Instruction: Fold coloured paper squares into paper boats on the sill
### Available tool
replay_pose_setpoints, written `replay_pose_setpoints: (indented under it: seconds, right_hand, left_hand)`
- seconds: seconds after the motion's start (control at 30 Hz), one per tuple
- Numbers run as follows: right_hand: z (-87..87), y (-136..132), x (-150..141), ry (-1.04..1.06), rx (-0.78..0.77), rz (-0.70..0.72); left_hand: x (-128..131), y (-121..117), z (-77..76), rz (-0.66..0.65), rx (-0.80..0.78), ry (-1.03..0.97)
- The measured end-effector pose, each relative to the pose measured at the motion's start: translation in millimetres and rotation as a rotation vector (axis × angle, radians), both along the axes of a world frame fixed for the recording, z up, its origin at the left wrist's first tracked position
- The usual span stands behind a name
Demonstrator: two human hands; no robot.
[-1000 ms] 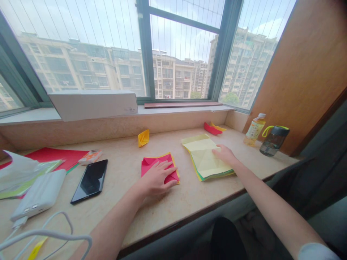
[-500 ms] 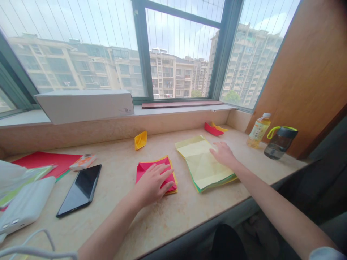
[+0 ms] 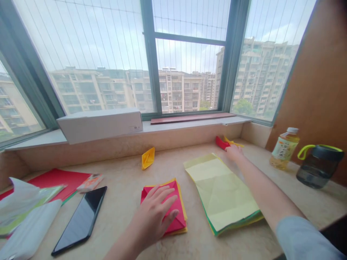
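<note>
My left hand (image 3: 159,209) lies with its fingers spread on a small stack of folded red and yellow paper (image 3: 180,216). Farther back on the right, my right hand (image 3: 235,153) has its fingers drawn together at the near end of a red paper boat (image 3: 221,143). Its fingertips are partly hidden. A yellow paper boat (image 3: 237,143) sits just behind those fingers. Between my hands rests a pile of creased sheets, with a pale yellow sheet (image 3: 225,195) on top and green edges below. Another yellow paper boat (image 3: 148,159) stands behind the folded stack.
On the left lie a black phone (image 3: 81,220), a small orange-and-white packet (image 3: 90,183), red paper (image 3: 61,178) and plastic wrapping (image 3: 29,231). A drink bottle (image 3: 284,150) and a dark cup (image 3: 320,168) stand at right. A white box (image 3: 100,126) rests on the sill.
My right hand has left the pale yellow sheet and moved back to the red paper boat. My left hand stays on the folded stack. The camera view has tilted up.
</note>
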State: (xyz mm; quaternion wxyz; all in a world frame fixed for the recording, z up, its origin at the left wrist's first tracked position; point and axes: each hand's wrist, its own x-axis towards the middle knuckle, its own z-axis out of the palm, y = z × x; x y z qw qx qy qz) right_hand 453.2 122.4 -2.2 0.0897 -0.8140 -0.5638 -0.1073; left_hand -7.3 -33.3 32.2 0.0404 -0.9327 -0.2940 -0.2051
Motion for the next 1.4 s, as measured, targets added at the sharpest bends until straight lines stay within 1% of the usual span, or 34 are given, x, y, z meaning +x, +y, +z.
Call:
replay_pose_setpoints:
  seconds: [0.1,0.17,0.27,0.33,0.4,0.5,0.53,0.6,0.63,0.67,0.73,0.8,0.9,0.97,1.03,1.1,1.2,1.27,1.3,1.4]
  right_hand:
    - [-2.8,-5.2,-1.7,0.011,-0.02,-0.015]
    - [0.8,-12.5,-3.7,0.012,-0.024,-0.008]
    - [13.5,-25.2,-14.7,0.008,0.004,0.033]
    - [24.8,-33.9,-32.0,-0.005,0.06,0.09]
    - [35.3,-44.6,-60.4,-0.023,0.125,0.191]
    - [43.3,-69.1,-123.5,-0.053,0.204,0.406]
    - [43.3,-79.8,-148.2,-0.063,0.238,0.509]
    - [40.5,-103.4,-197.8,-0.073,0.413,0.843]
    - [38.5,-115.2,-220.9,-0.08,0.476,0.941]
    - [36.6,-126.3,-241.8,-0.093,0.509,1.013]
    - [33.9,-144.4,-275.1,-0.086,0.557,1.095]
    - [32.3,-155.8,-296.0,-0.036,0.569,1.147]
    - [28.2,-162.3,-307.6,0.097,0.533,1.192]
    - [23.2,-162.3,-306.6,0.213,0.525,1.205]
    - [17.4,-160.4,-302.1,0.31,0.554,1.183]
    - [12.1,-157.0,-296.4,0.365,0.607,1.103]
    - [5.3,-150.4,-289.3,0.411,0.664,0.938]
    - [0.6,-146.7,-286.5,0.488,0.639,0.874]
    - [-1.9,-145.5,-285.8,0.544,0.605,0.869]
    - [-8.1,-145.2,-285.3,0.684,0.489,0.91]
  left_hand:
    - [-0.1,-0.7,1.0,0.004,-0.001,-0.01]
    - [0.3,-0.7,0.9,0.001,-0.017,-0.007]
    - [-0.2,0.6,-1.2,0.004,-0.053,-0.017]
    - [-1.2,2.2,-4.8,0.019,-0.078,-0.062]
    - [-1.5,4.1,-10.6,0.041,-0.123,-0.143]
    - [1.9,7.9,-20.7,0.104,-0.248,-0.358]
    - [3.9,9.5,-23.2,0.131,-0.314,-0.452]
    - [7.7,13.3,-25.2,0.195,-0.46,-0.67]
    - [8.7,15.3,-24.5,0.2,-0.545,-0.775]
    - [9.0,17.3,-22.7,0.177,-0.612,-0.875]
    - [6.8,21.0,-17.1,0.119,-0.651,-1.062]
    - [2.2,24.1,-11.5,0.141,-0.595,-1.164]
    - [-4.8,27.9,-8.5,0.232,-0.498,-1.162]
    - [-6.9,29.9,-10.9,0.275,-0.468,-1.116]
    - [-6.4,30.8,-15.1,0.286,-0.46,-1.077]
    - [-4.3,30.0,-18.8,0.258,-0.47,-1.04]
    - [-0.6,26.0,-21.3,0.181,-0.477,-0.968]
    - [1.7,23.2,-22.0,0.155,-0.475,-0.927]
    - [2.7,22.1,-22.5,0.161,-0.483,-0.914]
    - [5.1,20.9,-25.1,0.207,-0.541,-0.903]
